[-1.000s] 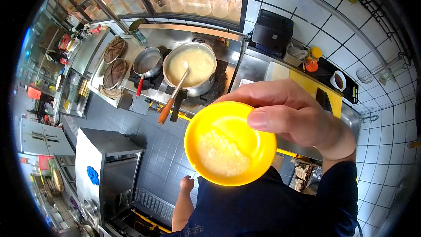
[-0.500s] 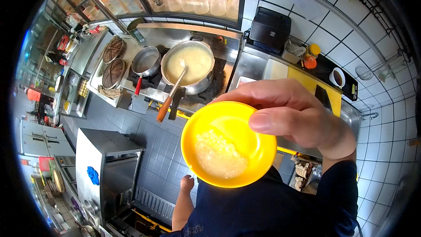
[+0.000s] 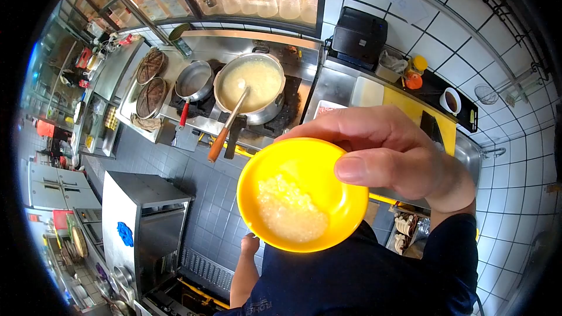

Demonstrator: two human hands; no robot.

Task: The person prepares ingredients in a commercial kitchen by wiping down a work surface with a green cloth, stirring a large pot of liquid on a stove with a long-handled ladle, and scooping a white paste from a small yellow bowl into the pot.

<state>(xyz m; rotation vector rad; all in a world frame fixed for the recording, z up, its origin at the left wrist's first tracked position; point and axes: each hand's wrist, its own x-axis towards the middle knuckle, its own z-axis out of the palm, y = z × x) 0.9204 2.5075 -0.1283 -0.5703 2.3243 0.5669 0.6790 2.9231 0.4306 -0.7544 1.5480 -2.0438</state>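
My right hand (image 3: 386, 155) grips the right rim of a small yellow dish (image 3: 319, 164), thumb inside and fingers behind. Pale, grainy, wet food (image 3: 293, 213) lies in the dish's lower left part. My left hand (image 3: 250, 244) hangs low beside my body, small in view, its fingers curled; whether it holds anything is hidden. Beyond the dish, a large pot (image 3: 274, 108) of pale, thick liquid stands on the stove, with a wooden-handled ladle (image 3: 219, 143) leaning out over its front rim.
Left of the pot is a small red-handled saucepan (image 3: 194, 81). Two dark round baskets (image 3: 152, 98) sit farther left. A yellow cutting board (image 3: 410, 111) bears a dark knife (image 3: 431, 129) on the right counter. A steel cabinet (image 3: 140, 190) stands at the lower left.
The yellow dish has shifted slightly left and down in view, and its food shows a little differently. My right hand keeps its grip. My left hand is nearly unchanged.
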